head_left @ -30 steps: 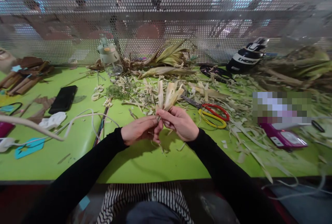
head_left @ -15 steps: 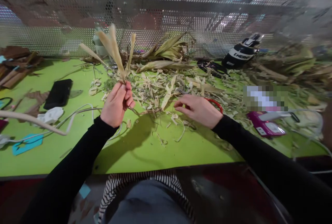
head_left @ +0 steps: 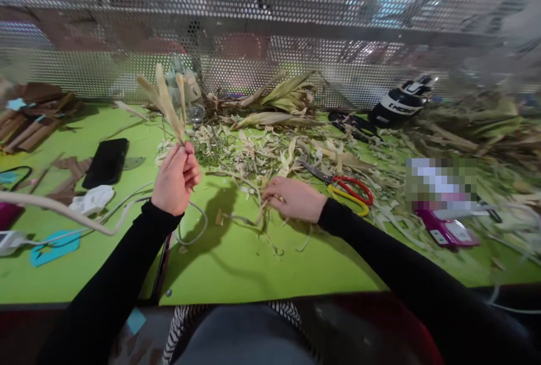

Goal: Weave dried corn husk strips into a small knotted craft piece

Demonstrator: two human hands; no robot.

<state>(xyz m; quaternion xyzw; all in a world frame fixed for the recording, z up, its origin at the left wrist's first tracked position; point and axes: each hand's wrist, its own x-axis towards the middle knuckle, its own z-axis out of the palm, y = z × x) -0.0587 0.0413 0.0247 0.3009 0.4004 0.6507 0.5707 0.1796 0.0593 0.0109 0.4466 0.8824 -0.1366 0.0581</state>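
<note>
Head view shows two bare hands over a bright green flat table. The left hand is up on the left, its fingers clamped on the low end of a fan-shaped bunch of pale tan, dry husk strips. The bunch points up and away, in front of a clear bottle with a grey-green top. The right hand is low, near the middle. Its fingers are bent at some thin, straw-coloured dry strands, but I cannot tell if they pinch them.

On the far side of that hand is a messy heap of pale, curly husk scraps. Grey metal scissors with one red and one yellow handle lie just beside the right wrist.

A few things could go wrong. The strips look dry and thin, so a hard squeeze could crack them. If the left fingers go loose, the strips could slip and spread out. The strands and scraps look much alike, so the right hand could pick up the wrong bit. Its black sleeve could bump the scissors, and the thin white looped cord could catch the left sleeve.
</note>
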